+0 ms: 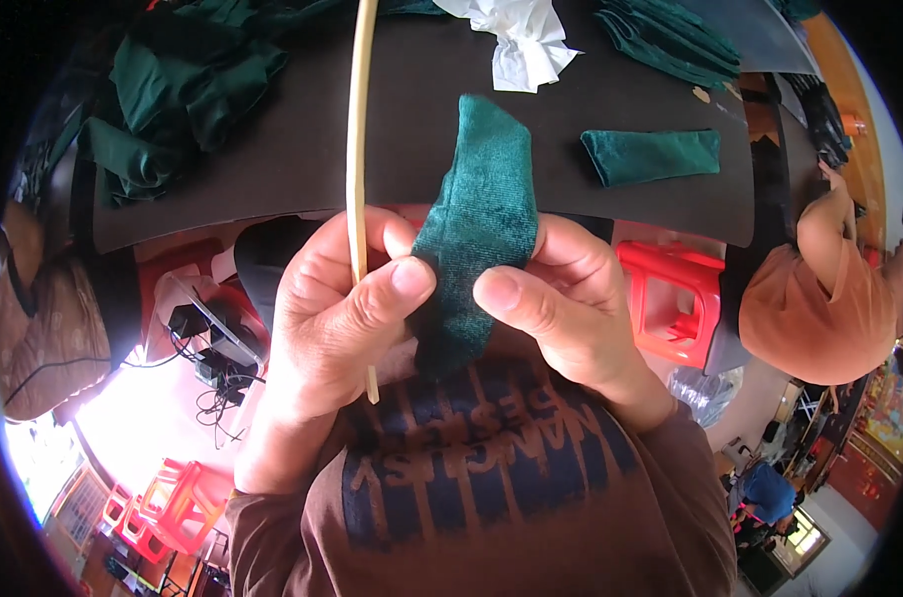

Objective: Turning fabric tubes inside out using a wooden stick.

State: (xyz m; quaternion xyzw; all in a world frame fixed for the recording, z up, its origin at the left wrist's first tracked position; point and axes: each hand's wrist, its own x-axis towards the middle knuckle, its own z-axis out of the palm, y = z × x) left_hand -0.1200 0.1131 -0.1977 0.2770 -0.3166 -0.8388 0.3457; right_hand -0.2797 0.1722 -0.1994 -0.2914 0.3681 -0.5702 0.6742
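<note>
The left hand point(322, 316) and right hand point(583, 308) pinch green velvet point(486, 189) between fingers by the counter's near edge point(242, 214), ideally with even tension.

Stick point(358, 129) bars way leftward; room between white paper point(526, 50), oblong green piece point(652, 157).
</note>
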